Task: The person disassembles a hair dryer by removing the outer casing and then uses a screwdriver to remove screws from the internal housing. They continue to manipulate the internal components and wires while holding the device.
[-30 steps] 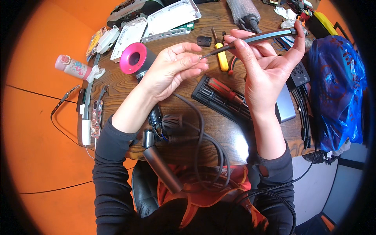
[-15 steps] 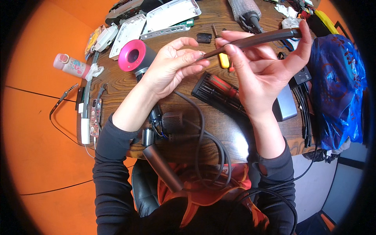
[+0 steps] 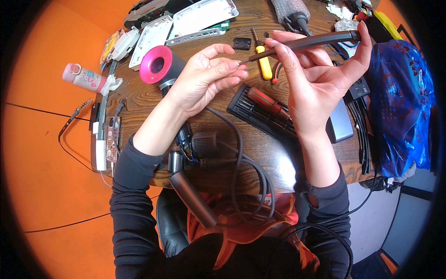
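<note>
My right hand [image 3: 311,79] holds a slim dark screwdriver [image 3: 309,45] nearly level, thumb and fingers around its shaft and one finger against its far right end. At its left tip, the thumb and forefinger of my left hand [image 3: 209,76] pinch the thin silver bit [image 3: 241,63]; whether a small part sits there too is hidden. Beside my left wrist lies a taken-apart hair dryer: a pink-ringed head [image 3: 158,65], exposed wires, a meshed grey piece [image 3: 204,141] and a brown handle tube [image 3: 193,200] past the table's near edge.
A yellow-handled screwdriver [image 3: 264,63] and a black tool case [image 3: 241,104] holding a red-handled screwdriver [image 3: 265,101] lie ahead. White casings [image 3: 204,16] stand at the back, a blue plastic bag [image 3: 402,107] at right. A grey cord [image 3: 239,158] loops over the near edge. A pink bottle [image 3: 83,78] is at left.
The dark screwdriver and my right hand have shifted slightly right, away from my left fingers. More of its silver bit and of the yellow-handled screwdriver now shows. My left hand has barely moved.
</note>
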The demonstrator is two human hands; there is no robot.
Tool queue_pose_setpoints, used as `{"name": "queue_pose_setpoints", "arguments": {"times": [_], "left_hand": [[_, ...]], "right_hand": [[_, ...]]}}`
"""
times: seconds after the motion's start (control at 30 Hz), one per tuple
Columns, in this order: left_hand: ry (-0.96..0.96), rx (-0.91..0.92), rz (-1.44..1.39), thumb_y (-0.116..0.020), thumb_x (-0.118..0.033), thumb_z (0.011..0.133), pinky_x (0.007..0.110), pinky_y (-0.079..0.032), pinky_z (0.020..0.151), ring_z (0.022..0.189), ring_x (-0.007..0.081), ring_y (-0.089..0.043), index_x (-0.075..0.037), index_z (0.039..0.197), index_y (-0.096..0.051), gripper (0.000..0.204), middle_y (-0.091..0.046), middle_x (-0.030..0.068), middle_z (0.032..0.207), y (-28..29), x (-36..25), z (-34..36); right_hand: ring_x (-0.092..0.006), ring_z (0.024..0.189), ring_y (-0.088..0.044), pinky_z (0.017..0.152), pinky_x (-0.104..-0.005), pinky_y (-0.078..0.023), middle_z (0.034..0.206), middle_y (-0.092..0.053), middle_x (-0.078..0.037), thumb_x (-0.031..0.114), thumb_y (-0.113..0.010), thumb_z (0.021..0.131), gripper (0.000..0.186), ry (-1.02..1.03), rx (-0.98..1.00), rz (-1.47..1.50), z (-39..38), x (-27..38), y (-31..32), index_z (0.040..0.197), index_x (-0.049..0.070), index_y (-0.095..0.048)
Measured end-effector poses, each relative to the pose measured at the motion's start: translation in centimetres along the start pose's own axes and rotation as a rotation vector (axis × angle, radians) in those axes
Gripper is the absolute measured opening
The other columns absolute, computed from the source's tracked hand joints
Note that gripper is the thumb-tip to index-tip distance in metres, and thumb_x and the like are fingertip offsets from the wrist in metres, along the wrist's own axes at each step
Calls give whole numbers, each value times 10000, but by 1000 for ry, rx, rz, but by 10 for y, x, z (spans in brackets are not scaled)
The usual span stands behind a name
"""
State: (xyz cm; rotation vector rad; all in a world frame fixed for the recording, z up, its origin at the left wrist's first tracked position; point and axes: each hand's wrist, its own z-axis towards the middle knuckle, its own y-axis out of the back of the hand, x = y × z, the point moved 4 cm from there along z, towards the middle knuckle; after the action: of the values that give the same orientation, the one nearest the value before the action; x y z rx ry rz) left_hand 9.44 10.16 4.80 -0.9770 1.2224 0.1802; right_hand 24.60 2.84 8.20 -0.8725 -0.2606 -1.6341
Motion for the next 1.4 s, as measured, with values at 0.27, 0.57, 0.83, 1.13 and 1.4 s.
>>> {"name": "queue_pose_setpoints", "arguments": {"times": [0.27,0.57,0.83,1.13,1.4], "left_hand": [[-7,-32,43,-563,-37,827,222,-543,702,823,197,-630,3,1062,-425,276,-606,166,887,4,0,-1],[13,-39,5,-510,-128,875,250,-529,756,887,214,-615,12,1098,-448,270,-590,166,957,4,4,-3],[-43,-139,362,-444,-211,912,274,-516,775,921,228,-604,13,1104,-457,295,-577,179,1001,-5,-13,-27],[-328,-613,786,-533,-238,874,169,-464,587,692,60,-562,-8,951,-577,247,-584,28,776,68,-48,-136],[264,-286,414,-500,-342,879,267,-503,739,834,151,-600,8,1015,-530,377,-599,113,934,98,2,-124]], "right_hand": [[-277,794,-632,743,-361,-516,929,-578,-270,-118,-523,783,828,133,181,20,0,-1,-4,1308,235,11],[-301,810,-628,741,-377,-514,953,-570,-280,-125,-506,788,831,194,188,-15,-4,-1,-7,1305,269,11],[-301,825,-625,782,-392,-491,979,-564,-287,-114,-505,799,804,141,67,19,0,0,-1,1304,265,-8],[-336,877,-609,765,-416,-516,1032,-529,-312,-74,-479,836,753,60,119,-143,-10,-1,-11,1281,329,-25],[-309,902,-601,780,-386,-506,1050,-521,-301,-49,-484,844,736,-63,175,-76,-31,-5,-26,1315,315,-51]]}}
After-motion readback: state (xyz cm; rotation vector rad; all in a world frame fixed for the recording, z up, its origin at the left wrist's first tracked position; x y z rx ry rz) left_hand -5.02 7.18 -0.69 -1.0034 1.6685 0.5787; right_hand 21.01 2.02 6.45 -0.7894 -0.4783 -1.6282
